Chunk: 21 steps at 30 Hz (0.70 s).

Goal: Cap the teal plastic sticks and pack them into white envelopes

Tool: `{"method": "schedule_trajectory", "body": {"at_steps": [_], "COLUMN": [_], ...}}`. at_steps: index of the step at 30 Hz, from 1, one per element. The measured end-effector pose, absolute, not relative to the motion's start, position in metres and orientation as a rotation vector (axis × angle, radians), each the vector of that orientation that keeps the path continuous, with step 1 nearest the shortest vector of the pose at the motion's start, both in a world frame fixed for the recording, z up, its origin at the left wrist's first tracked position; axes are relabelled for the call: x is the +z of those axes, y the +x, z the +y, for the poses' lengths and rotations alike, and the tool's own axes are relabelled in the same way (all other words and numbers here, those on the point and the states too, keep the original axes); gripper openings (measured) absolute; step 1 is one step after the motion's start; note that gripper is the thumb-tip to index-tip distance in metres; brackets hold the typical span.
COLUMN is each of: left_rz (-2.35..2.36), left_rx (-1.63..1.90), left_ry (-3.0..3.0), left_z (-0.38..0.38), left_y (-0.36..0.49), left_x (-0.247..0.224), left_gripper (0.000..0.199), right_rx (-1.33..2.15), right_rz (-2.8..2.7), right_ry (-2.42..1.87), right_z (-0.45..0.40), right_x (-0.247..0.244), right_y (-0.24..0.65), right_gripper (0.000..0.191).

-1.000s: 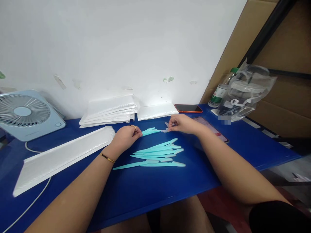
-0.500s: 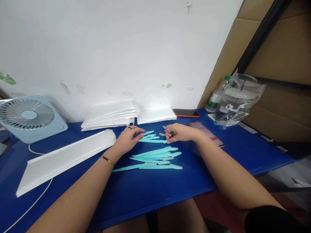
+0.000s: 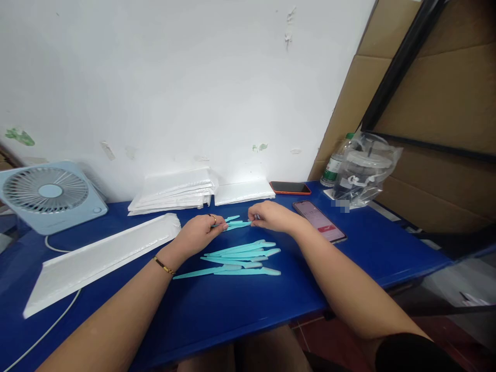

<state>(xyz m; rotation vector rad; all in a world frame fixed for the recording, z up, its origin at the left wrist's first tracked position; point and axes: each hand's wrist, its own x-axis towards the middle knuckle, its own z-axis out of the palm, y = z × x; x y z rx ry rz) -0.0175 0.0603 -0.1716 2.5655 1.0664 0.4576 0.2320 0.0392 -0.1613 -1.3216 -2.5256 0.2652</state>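
Between my two hands, just above or on the blue table, lies a small bunch of turquoise eyebrow razors (image 3: 239, 224). My left hand (image 3: 204, 227) pinches their left ends between thumb and fingers. At the right ends, my right hand (image 3: 267, 216) closes its fingertips on the bunch, hiding the tips. One more razor (image 3: 232, 217) shows just behind the bunch. Nearer to me, several turquoise razors with pale clear covers lie loosely overlapped in a group (image 3: 240, 252), with their covered ends mostly to the right.
Left of my hands lies a white padded mailer (image 3: 104, 258); stacked mailers (image 3: 174, 190) lean by the wall. A blue fan (image 3: 50, 194) stands far left. Two phones, one orange-edged (image 3: 290, 188) and one lit (image 3: 320, 221), a bottle (image 3: 334, 168) and a bagged cup (image 3: 366, 173) are right.
My left fingers have closed on the razors' left ends. My right hand has moved left against the right ends, and the razors there are now gathered closer together. The view has shifted slightly.
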Motion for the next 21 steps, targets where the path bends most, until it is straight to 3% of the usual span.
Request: {"method": "schedule_trajectory", "body": {"at_steps": [15,21], "left_rz": [1.175,1.255], "left_rx": [0.441,0.509], "left_ry": [2.620,2.619], "left_z": [0.074,0.075], "left_y": [-0.036,-0.036], "left_x": [-0.176,-0.185], "left_gripper": [0.034,0.033], "right_rx": [0.272,0.785], "right_rz": [-2.305,-2.536], "right_ry": [-1.547,-1.494], "right_z": [0.054,0.028], "right_x": [-0.173,-0.153], "right_y": [0.258,0.248], "right_gripper": [0.006,0.022]}}
